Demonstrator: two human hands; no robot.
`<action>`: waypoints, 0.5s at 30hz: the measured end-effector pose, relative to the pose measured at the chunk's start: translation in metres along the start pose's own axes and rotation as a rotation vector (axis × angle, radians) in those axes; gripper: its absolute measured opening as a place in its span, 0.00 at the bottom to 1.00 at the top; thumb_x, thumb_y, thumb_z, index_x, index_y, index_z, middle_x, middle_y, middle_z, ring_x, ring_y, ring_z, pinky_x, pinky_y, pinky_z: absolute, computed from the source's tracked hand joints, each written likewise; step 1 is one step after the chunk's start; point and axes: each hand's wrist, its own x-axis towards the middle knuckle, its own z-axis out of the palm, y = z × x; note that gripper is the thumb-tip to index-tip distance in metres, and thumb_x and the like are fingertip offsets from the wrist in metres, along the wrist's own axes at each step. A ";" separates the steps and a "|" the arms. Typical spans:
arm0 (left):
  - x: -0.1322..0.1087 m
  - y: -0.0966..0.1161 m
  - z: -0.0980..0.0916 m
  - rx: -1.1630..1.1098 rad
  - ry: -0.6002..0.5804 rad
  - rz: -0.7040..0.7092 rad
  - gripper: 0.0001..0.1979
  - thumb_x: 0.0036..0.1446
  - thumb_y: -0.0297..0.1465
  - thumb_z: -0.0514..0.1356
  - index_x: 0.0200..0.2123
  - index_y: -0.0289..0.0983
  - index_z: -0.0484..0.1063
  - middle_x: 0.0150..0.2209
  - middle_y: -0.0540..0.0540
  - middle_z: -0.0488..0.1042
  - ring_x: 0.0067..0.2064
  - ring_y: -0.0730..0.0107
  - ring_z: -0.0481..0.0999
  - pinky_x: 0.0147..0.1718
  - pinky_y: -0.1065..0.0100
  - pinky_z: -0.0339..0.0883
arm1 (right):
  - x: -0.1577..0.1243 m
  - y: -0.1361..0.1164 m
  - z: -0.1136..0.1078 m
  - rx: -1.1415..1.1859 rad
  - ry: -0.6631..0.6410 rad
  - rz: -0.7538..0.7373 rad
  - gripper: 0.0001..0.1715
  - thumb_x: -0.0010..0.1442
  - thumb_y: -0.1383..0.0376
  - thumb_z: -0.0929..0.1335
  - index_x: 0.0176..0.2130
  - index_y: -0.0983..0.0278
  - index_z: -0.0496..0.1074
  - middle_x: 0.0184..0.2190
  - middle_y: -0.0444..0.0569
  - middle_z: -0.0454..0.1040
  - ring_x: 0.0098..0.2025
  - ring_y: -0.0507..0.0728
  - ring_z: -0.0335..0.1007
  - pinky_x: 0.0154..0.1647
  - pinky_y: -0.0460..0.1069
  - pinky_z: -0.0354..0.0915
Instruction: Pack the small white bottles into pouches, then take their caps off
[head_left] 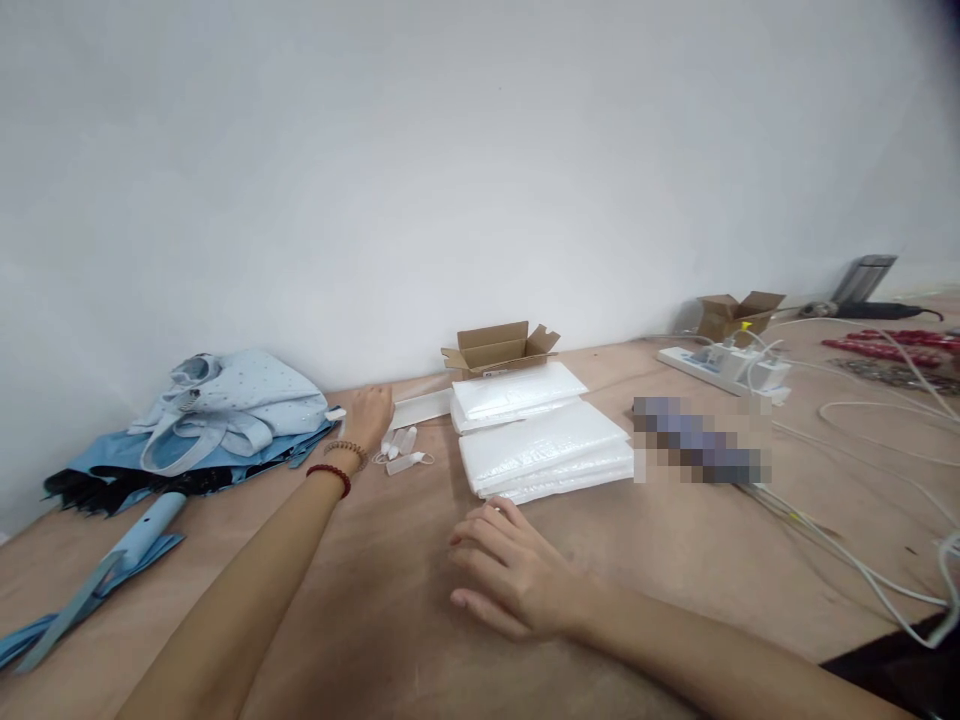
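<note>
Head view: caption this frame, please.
Left hand beside small plastic bottles, right hand near stacked white padded packets.

Head view looks forward, down across a tabletop (382,610).

Right of the stack of white mailers (544,450) there's a pixelated blob (701,440), no clue what's under it. Left of the stack, the little clear bits (401,455) are too small to make out, and the blue cloth (82,610) runs off the edge.
</note>
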 end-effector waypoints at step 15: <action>-0.142 0.005 -0.006 -0.322 0.499 -0.001 0.14 0.64 0.34 0.49 0.43 0.35 0.70 0.37 0.38 0.78 0.32 0.62 0.77 0.28 0.68 0.64 | 0.003 0.001 0.006 -0.109 -0.073 0.109 0.12 0.61 0.68 0.61 0.45 0.69 0.66 0.45 0.58 0.69 0.49 0.61 0.61 0.53 0.63 0.57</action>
